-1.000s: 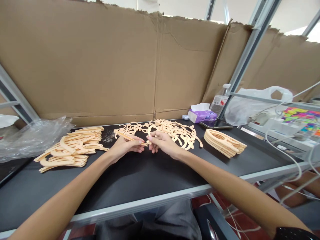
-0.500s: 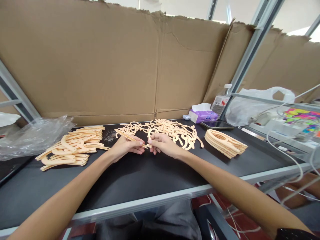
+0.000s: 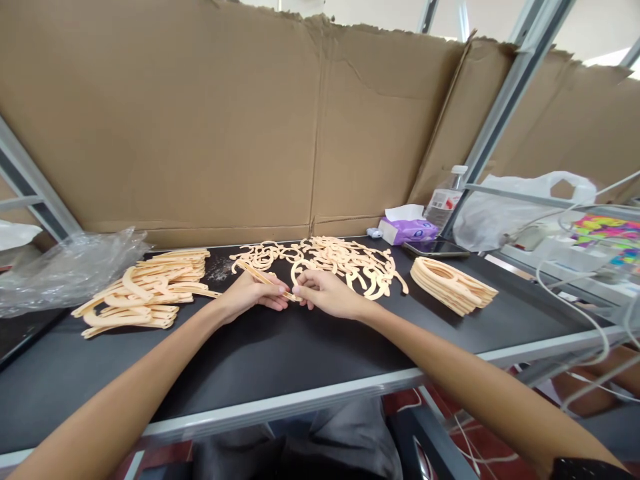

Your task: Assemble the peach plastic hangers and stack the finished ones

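My left hand (image 3: 253, 293) is closed on a long, flat, cream-coloured strip (image 3: 256, 272), which slants down to the right across the fingers. My right hand (image 3: 327, 293) pinches a cream curved hook-shaped piece (image 3: 294, 268) against the strip's lower right end. Fingertips cover the spot where the two pieces meet, so I cannot tell whether they are joined. Behind the hands spreads a loose heap of similar curved pieces (image 3: 345, 255). To the left lies a pile of long cream pieces (image 3: 150, 283); at the right stands a neat stack of looped cream pieces (image 3: 450, 288).
A purple tissue pack (image 3: 407, 231), a phone (image 3: 435, 249) and a plastic bottle (image 3: 445, 200) sit at the back right. Crumpled clear plastic (image 3: 75, 267) lies far left. A cardboard wall (image 3: 200, 133) closes the back; white cables (image 3: 575, 313) hang at the right.
My right hand has shifted slightly left, bringing the curved piece up against the end of the strip. My left hand keeps its hold, and the view has moved a little.
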A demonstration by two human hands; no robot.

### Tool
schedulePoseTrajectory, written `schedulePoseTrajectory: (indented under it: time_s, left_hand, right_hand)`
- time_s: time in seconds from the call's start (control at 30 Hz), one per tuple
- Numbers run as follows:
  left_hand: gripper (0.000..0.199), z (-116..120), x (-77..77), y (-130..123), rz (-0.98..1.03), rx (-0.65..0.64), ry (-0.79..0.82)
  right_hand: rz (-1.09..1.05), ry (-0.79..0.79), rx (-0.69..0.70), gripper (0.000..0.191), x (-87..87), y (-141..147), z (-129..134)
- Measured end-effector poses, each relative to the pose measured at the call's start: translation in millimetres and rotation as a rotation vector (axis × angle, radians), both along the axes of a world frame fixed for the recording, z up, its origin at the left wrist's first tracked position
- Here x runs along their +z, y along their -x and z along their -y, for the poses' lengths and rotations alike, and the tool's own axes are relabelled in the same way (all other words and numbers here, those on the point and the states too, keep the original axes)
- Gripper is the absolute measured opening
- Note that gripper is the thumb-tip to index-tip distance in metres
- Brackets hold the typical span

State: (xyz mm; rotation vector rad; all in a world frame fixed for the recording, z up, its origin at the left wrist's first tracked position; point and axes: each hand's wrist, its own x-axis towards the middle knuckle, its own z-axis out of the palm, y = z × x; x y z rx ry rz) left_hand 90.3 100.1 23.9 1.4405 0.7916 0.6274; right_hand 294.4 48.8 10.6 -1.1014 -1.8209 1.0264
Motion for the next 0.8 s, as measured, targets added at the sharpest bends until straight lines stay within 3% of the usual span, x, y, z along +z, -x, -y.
schedulePoseTrajectory:
  time_s: [0.33, 0.8]
  left_hand:
    - [0.019, -3, 0.2, 0, -0.036, -0.01, 0.019]
    - [0.015, -3, 0.1, -4, -0.059, 0.014, 0.014]
  right_hand:
    - [0.152, -0.12, -0.06, 0.016, -1.1, 3, 1]
    - [0.246, -0.171, -0.156, 0.012, 1.2, 10, 3]
